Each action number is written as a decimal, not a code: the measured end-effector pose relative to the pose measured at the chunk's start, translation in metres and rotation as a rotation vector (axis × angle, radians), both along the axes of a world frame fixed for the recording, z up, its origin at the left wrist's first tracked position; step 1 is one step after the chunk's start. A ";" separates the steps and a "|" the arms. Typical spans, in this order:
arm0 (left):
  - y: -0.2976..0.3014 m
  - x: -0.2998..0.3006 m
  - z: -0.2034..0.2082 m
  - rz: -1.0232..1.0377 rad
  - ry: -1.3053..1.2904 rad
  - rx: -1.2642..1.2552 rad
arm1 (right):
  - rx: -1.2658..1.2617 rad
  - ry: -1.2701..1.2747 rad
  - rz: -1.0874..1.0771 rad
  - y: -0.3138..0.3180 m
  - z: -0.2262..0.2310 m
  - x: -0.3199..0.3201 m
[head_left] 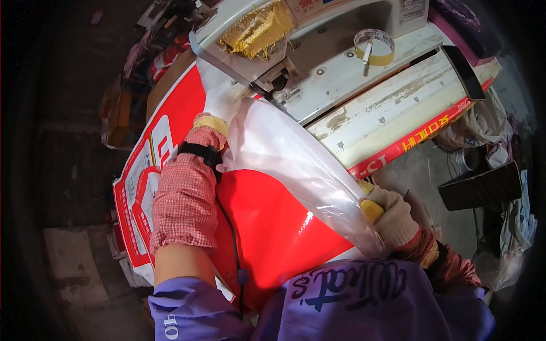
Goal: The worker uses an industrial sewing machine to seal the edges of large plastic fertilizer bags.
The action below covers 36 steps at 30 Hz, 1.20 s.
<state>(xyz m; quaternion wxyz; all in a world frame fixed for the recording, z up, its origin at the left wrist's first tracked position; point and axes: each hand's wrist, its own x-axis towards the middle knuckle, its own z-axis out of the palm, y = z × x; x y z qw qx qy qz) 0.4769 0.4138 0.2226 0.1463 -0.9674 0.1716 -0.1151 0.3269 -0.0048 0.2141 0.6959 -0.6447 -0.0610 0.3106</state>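
Note:
A large red and white printed sack (267,221) lies flat across the work surface, with a clear plastic liner (290,159) folded over its far edge. My left hand (219,111), in a white glove with a checked red sleeve cover, pinches the liner right at the sewing machine head (256,51). My right hand (392,219), in a knitted glove with yellow fingertips, grips the liner and sack edge at the near right. The fingers of the left hand are partly hidden under the plastic.
The grey machine bed (352,74) carries a roll of yellow tape (375,46) and a worn ruler strip (392,113). A yellow rag (259,28) sits on the machine head. A black tray (480,187) and bags lie at right; clutter on the dark floor at left.

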 end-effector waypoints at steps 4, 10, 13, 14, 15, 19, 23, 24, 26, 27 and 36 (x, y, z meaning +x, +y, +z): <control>-0.005 0.002 0.003 0.092 0.206 -0.223 | -0.386 -0.450 0.240 -0.005 0.017 0.000; -0.054 -0.039 0.063 0.299 0.484 0.123 | -0.747 -0.456 0.585 -0.007 0.028 0.004; -0.054 -0.047 0.058 0.215 0.451 0.192 | -0.889 -0.512 0.781 -0.008 0.031 0.002; -0.047 -0.037 0.049 0.209 0.497 0.301 | -0.785 -0.557 0.736 -0.006 0.026 0.002; -0.036 -0.026 0.037 0.200 0.478 0.299 | -0.806 -0.604 0.665 -0.005 0.021 0.001; 0.034 0.032 0.006 0.279 0.361 0.303 | -0.739 -0.869 0.457 0.019 -0.022 0.014; 0.094 0.110 0.041 0.087 -0.236 0.169 | -0.675 -1.564 0.305 0.080 -0.046 0.067; 0.104 0.116 0.055 -0.161 -0.449 -0.002 | -0.592 -1.796 0.212 0.097 -0.039 0.081; 0.109 0.121 0.088 0.382 -0.072 0.091 | -0.628 -1.731 0.264 0.138 -0.020 0.103; 0.097 0.124 0.098 0.694 -0.025 0.206 | -0.791 -1.411 0.368 0.163 -0.011 0.112; -0.143 -0.056 0.171 -0.117 0.388 0.217 | -0.550 -1.217 0.886 0.170 0.013 0.195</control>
